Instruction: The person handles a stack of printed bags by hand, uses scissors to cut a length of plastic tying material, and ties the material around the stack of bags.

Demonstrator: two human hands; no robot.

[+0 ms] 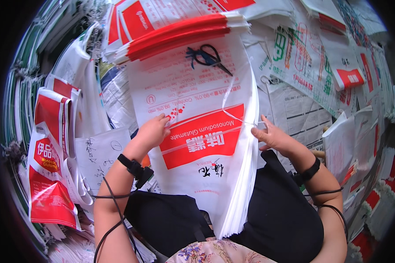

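A thick stack of white-and-red printed sacks (191, 175) lies lengthwise across my lap, its layered edges fanning out on the right. My left hand (152, 133) rests at the stack's left side, with its fingers slightly bent and apart on the top sack. At the opposite edge, my right hand (274, 137) has its thumb and forefinger spread. A thin white string (224, 103) curves over the stack to that edge and passes by the right thumb. Black-handled scissors (209, 59) with blue thread on a handle lie on the sack's far part.
Folded red-and-white sacks (50, 158) stand at the left beside tall piles with frayed edges (28, 83). Handwritten white sheeting (102, 155) lies near my left forearm. More printed sacks (300, 65) spread at the far right. Black cables (114, 197) hang from my wrist straps.
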